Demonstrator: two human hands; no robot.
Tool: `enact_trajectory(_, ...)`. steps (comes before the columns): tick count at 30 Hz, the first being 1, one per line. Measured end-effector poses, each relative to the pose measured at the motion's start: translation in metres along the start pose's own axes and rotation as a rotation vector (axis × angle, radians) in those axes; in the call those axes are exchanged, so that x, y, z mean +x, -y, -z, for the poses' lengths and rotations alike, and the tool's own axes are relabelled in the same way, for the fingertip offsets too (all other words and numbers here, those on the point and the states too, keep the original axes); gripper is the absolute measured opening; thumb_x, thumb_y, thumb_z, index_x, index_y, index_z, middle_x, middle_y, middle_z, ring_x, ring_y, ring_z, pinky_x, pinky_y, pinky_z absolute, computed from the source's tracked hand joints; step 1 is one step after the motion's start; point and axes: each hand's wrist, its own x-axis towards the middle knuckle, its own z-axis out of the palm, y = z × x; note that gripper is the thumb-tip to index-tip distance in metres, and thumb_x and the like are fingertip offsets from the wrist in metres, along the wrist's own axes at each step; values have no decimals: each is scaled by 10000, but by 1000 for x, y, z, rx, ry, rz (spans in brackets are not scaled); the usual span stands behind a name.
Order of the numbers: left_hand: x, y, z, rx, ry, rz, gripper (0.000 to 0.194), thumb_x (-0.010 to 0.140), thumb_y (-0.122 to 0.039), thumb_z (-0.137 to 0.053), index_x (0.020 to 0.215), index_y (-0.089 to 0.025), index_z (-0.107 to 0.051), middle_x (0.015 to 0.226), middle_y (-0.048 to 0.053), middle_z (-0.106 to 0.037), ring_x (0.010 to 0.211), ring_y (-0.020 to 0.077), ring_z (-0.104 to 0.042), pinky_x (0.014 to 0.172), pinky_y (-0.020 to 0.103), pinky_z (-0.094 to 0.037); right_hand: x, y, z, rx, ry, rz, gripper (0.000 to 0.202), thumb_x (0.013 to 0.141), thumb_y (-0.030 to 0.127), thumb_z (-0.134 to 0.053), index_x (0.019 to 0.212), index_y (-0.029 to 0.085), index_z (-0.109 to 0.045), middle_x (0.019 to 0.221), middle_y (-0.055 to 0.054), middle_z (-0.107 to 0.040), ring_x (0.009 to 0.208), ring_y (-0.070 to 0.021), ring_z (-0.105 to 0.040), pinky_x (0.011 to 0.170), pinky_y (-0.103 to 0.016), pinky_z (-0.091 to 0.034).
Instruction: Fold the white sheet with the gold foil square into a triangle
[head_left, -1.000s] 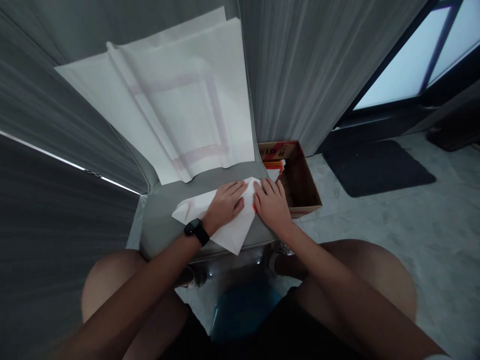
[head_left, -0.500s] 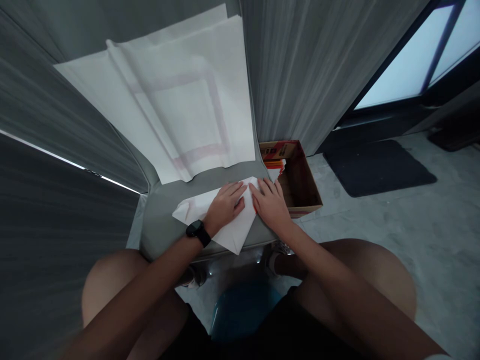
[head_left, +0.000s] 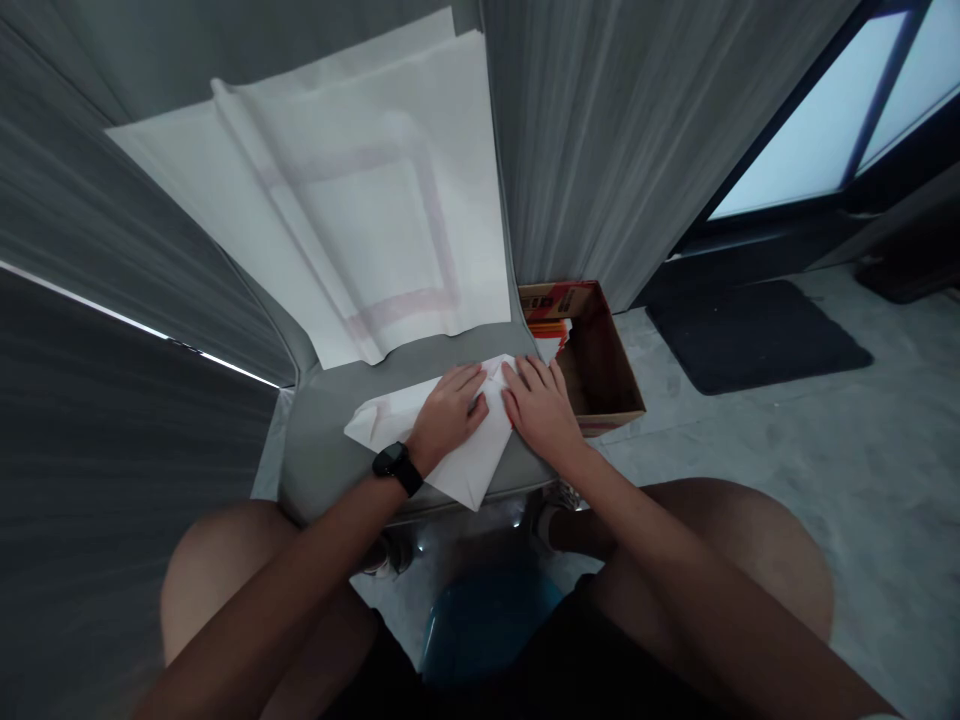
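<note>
A folded white paper (head_left: 469,470) lies on the grey seat of a chair (head_left: 315,440), one corner pointing toward me over the front edge. My left hand (head_left: 448,415), with a black watch at the wrist, lies on its middle, fingers spread and pointing up and right. Against the paper's right part rests my right hand (head_left: 541,410), its fingers spread over the upper right edge. A bit of orange shows beside the right thumb. Between the hands, small folds are visible near the top corner.
Large white sheets (head_left: 375,220) lean on the chair's backrest. Right of the seat, an open cardboard box (head_left: 611,365) holds orange and white papers (head_left: 551,335). A dark mat (head_left: 757,335) lies on the floor. Grey curtains hang around.
My right hand's fingers have shifted slightly at the paper's top corner, and more of the folds between the hands shows. My left hand has hardly moved.
</note>
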Motion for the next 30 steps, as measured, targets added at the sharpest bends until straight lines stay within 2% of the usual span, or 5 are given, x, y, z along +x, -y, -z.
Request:
enact_trajectory(4,0,1,0,-15,-16,-19,351,1008,-182,-524,1315,-137,-687,1376,149,-707,1322,281,-635,1167,513,-527,0,2,1,54,-22,-27,441,1072,261,-439,1439,99,-621,1463,-182,-635,1405,-318,-524,1268,-544,-299)
enact_trajectory(11,1,1,2,-32,-4,-42,379,1009,-169,-526,1357,-150,-676,1377,131,-717,1335,272,-634,1174,517,-517,0,5,-1,127,-26,-17,425,1062,220,-432,1423,131,-638,1443,-162,-660,1382,-283,-558,1275,-525,-293)
enact_trajectory(22,1,0,2,-38,-12,-69,374,1001,-155,-539,1344,-169,-687,1364,115,-729,1316,270,-654,1138,511,-539,0,4,-5,156,-28,-36,433,1053,216,-443,1439,125,-619,1444,-151,-667,1383,-281,-571,1257,-518,-322)
enact_trajectory(30,1,1,2,-75,-20,-27,404,999,-178,-553,1390,-163,-655,1383,121,-717,1315,262,-652,1159,509,-524,0,4,-6,136,-6,-20,447,1055,203,-427,1455,139,-616,1483,-147,-640,1410,-277,-551,1248,-510,-335)
